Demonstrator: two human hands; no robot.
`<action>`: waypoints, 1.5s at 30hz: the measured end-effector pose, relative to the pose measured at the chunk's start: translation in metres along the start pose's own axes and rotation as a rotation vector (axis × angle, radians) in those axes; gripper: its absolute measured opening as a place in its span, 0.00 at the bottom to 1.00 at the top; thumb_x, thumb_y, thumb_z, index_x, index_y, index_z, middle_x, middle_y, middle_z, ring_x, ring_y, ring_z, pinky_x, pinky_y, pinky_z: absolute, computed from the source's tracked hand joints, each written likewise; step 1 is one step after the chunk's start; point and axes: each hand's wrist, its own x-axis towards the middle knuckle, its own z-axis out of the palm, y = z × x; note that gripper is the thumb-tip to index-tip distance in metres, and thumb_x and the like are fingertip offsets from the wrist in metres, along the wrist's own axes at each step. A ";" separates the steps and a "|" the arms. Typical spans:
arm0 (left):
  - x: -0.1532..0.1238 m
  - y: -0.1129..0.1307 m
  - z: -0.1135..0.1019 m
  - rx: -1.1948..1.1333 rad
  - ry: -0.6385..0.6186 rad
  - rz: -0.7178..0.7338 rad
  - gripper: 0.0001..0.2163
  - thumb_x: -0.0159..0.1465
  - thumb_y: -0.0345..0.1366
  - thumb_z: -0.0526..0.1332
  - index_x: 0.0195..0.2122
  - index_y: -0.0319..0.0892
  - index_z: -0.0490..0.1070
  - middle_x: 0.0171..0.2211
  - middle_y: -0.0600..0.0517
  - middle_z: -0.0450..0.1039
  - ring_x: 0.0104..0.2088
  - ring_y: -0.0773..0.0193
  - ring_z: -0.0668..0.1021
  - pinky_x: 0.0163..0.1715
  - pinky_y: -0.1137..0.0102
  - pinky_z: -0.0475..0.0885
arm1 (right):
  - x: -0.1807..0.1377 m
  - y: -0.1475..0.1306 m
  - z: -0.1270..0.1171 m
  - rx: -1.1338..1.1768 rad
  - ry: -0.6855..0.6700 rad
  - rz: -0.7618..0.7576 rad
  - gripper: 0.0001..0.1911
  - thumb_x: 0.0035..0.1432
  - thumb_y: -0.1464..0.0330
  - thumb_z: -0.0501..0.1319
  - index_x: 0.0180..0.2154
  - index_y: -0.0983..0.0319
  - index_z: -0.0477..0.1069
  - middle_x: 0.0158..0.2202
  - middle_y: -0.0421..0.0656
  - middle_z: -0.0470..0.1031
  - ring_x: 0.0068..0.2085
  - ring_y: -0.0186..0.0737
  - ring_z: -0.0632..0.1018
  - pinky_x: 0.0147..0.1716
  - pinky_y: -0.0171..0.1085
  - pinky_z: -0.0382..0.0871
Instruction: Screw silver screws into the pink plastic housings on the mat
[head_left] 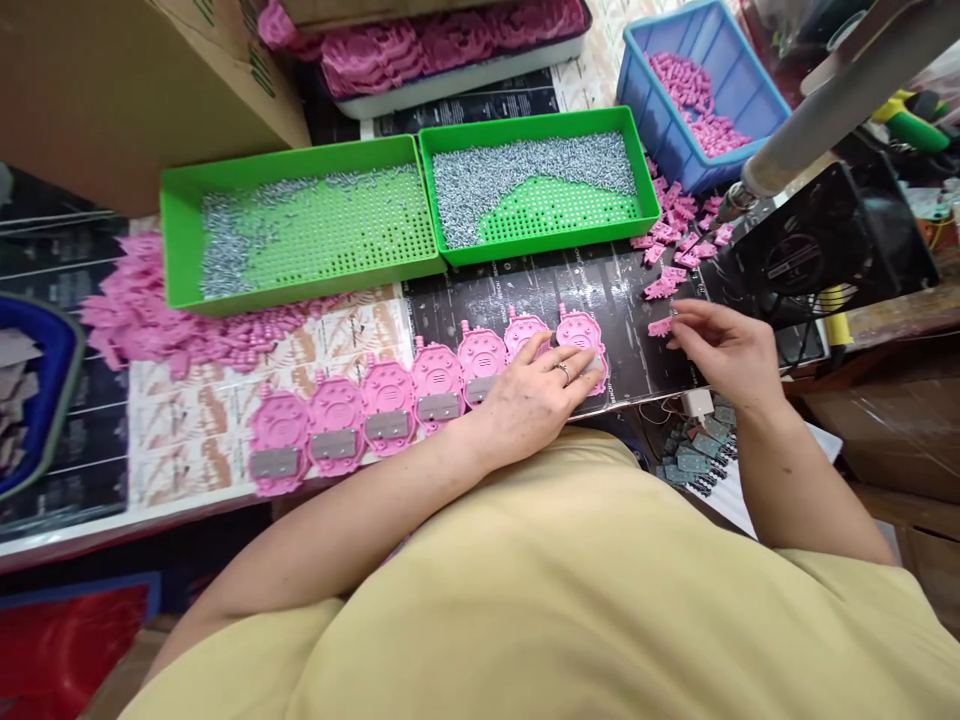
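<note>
A row of several pink round plastic housings [387,404], most with a grey metal plate, lies along the table's front edge. My left hand [541,387] rests flat on the rightmost housing [579,331], fingers spread, a ring on one finger. To its right, my right hand [721,344] pinches a small pink plastic piece [661,326] against the dark mat. More small pink pieces [675,238] lie scattered just beyond it.
Two green trays [178,248] [540,126] hold small metal screws. A blue bin [660,118] holds pink pieces. A heap of pink parts [135,310] lies at left. A black fan [814,248] and a tool's shaft [810,125] stand at right. Cardboard box [112,90] at back left.
</note>
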 end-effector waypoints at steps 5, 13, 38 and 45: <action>0.000 0.001 0.002 0.012 0.011 -0.005 0.13 0.72 0.28 0.55 0.53 0.37 0.74 0.54 0.43 0.78 0.54 0.55 0.79 0.58 0.51 0.71 | -0.003 -0.002 -0.008 -0.171 0.007 -0.100 0.10 0.58 0.64 0.64 0.40 0.58 0.82 0.39 0.45 0.81 0.33 0.37 0.79 0.33 0.37 0.74; 0.003 0.004 0.002 0.050 0.065 -0.004 0.11 0.71 0.30 0.57 0.51 0.36 0.75 0.52 0.44 0.79 0.50 0.56 0.80 0.57 0.51 0.72 | -0.007 -0.002 0.002 -0.413 0.014 -0.305 0.11 0.64 0.62 0.61 0.39 0.58 0.80 0.39 0.45 0.82 0.39 0.40 0.80 0.40 0.39 0.75; 0.004 0.005 0.002 0.062 0.000 -0.017 0.14 0.73 0.26 0.52 0.52 0.37 0.74 0.53 0.45 0.78 0.51 0.59 0.80 0.57 0.53 0.70 | 0.006 -0.011 -0.018 -0.292 -0.235 -0.382 0.11 0.64 0.62 0.61 0.44 0.55 0.80 0.40 0.43 0.83 0.38 0.39 0.81 0.38 0.40 0.76; 0.004 0.007 -0.002 0.074 -0.066 -0.039 0.15 0.74 0.26 0.49 0.54 0.38 0.73 0.55 0.44 0.77 0.53 0.59 0.79 0.59 0.55 0.68 | 0.024 -0.048 0.027 -0.186 -0.172 -0.440 0.10 0.64 0.64 0.60 0.38 0.55 0.81 0.41 0.42 0.83 0.40 0.38 0.83 0.43 0.39 0.78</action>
